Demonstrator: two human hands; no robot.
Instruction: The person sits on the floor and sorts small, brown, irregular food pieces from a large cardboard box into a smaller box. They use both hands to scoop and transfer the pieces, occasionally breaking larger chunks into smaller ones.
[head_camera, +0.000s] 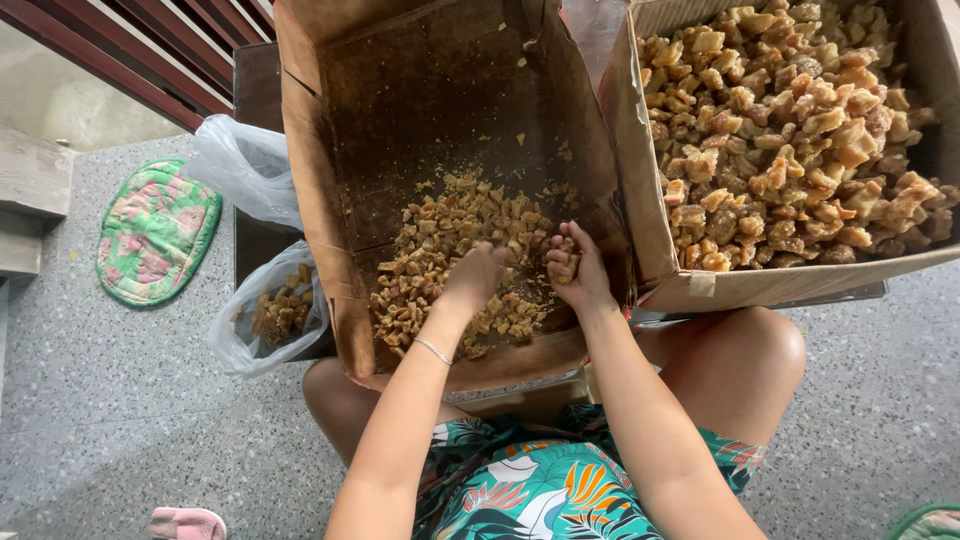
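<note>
Left hand (478, 272) curled knuckles-down into the brown chunks (450, 250), closed on a few; right hand (575, 268) just beside it, cupped around several pieces. Heaped directly under and ahead of both hands, low in the tilted cardboard box (310, 180), slightly nearer the left. Further right, a fuller second box (640, 200); to the left, a clear bag (275, 315) of the same pieces.

The upper half of the tilted cardboard box (440, 130) is bare, leaving open room above the brown chunks (460, 260). Its side walls hem both hands (480, 275) in. The full box (790, 150) crowds the right, seemingly touching.
</note>
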